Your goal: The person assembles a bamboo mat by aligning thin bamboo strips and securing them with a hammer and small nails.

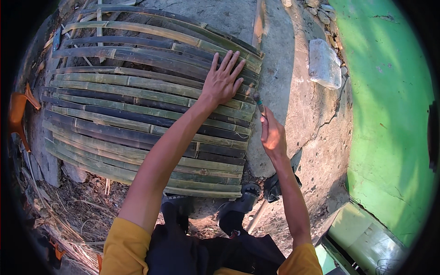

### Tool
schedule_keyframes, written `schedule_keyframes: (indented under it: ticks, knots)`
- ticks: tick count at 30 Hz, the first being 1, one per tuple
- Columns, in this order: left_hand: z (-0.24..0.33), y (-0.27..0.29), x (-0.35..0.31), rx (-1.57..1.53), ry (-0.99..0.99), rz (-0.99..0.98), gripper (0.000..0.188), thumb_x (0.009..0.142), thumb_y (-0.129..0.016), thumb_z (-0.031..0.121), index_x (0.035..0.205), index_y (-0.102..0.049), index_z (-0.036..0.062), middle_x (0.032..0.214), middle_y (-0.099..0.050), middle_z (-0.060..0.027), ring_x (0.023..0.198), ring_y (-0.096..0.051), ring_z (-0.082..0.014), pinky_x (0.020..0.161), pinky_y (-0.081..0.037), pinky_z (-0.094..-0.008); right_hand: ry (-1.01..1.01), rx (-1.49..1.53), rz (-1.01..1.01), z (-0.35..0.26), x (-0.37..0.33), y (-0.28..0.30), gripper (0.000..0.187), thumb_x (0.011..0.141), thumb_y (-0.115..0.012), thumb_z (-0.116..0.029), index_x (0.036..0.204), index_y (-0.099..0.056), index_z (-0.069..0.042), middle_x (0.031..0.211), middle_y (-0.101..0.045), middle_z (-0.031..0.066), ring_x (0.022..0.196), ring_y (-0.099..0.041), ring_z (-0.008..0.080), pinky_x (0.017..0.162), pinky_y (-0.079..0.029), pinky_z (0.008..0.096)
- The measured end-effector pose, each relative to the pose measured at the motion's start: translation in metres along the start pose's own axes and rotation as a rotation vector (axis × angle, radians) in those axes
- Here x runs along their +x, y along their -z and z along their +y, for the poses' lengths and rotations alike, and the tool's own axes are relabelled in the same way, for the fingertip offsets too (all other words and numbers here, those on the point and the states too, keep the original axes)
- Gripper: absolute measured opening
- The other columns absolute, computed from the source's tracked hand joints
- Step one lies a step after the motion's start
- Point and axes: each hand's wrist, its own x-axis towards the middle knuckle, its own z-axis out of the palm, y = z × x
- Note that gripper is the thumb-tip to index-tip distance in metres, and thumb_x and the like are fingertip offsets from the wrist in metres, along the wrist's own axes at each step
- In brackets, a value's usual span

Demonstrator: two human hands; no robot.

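Observation:
A panel of split bamboo slats (137, 120), green, tan and dark, lies in front of me with its slats running left to right. My left hand (222, 81) rests flat on the upper right part of the panel, fingers spread. Just past the slats' right ends, my right hand (273, 135) is closed round a slim tool (260, 103) with a dark head and a green band. The tool's head is beside the slat ends; its exact kind is too small to make out, and my fingers hide much of its handle.
Grey concrete (270, 59) extends beyond the slat ends, with a whitish block (324, 64) on it. A green painted surface (385, 91) lies at the right. An orange plastic piece (18, 117) stands far left. My dark shoes (247, 197) are by the panel's near edge.

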Motion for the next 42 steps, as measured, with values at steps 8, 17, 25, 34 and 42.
schedule_keyframes:
  ticks: [8,17,25,34,42]
  knots:
    - [0.0,-0.003,0.002,-0.026,0.001,0.047,0.059,0.107,-0.043,0.043,0.159,-0.039,0.0171,0.169,-0.028,-0.0111,0.157,-0.022,-0.03,0.128,-0.012,-0.0565,0.101,-0.051,0.032,0.003,0.0,-0.014,0.038,0.106,-0.054,-0.014,0.144,-0.053,-0.007,0.11,-0.072,0.0265,0.093,-0.074,0.0434,0.072,-0.059,0.0467]
    - [-0.002,-0.004,-0.001,0.02,-0.001,0.045,0.059,0.106,-0.044,0.045,0.159,-0.039,0.0186,0.169,-0.028,-0.0106,0.157,-0.023,-0.0298,0.128,-0.013,-0.0564,0.088,0.061,0.23,-0.019,-0.012,-0.014,0.039,0.105,-0.056,-0.009,0.144,-0.054,-0.007,0.106,-0.072,0.0273,0.098,-0.073,0.044,0.076,-0.059,0.0447]
    - [-0.002,-0.007,-0.001,0.02,-0.005,0.045,0.059,0.107,-0.044,0.045,0.16,-0.039,0.0193,0.168,-0.029,-0.0104,0.156,-0.024,-0.0297,0.127,-0.014,-0.0571,-0.124,0.21,0.169,-0.017,-0.022,-0.021,0.043,0.112,-0.045,-0.031,0.144,-0.053,-0.003,0.065,-0.047,0.0095,0.055,-0.047,0.0132,0.053,-0.038,0.0316]
    - [0.001,-0.009,0.0,0.037,-0.011,0.042,0.059,0.106,-0.044,0.044,0.159,-0.04,0.0187,0.168,-0.03,-0.0103,0.156,-0.025,-0.03,0.127,-0.015,-0.0572,-0.13,0.005,0.053,0.021,-0.023,-0.049,0.023,0.11,-0.046,-0.022,0.123,-0.055,-0.005,0.078,-0.065,0.0279,0.072,-0.067,0.0484,0.057,-0.047,0.0508]
    - [0.002,-0.006,0.004,0.023,-0.014,0.057,0.058,0.106,-0.044,0.044,0.158,-0.041,0.0187,0.168,-0.03,-0.0103,0.156,-0.025,-0.0299,0.127,-0.015,-0.0568,0.031,0.191,0.424,0.024,-0.022,-0.032,0.029,0.111,-0.043,-0.028,0.112,-0.054,-0.001,0.063,-0.052,0.0109,0.051,-0.054,0.0249,0.053,-0.041,0.0376]
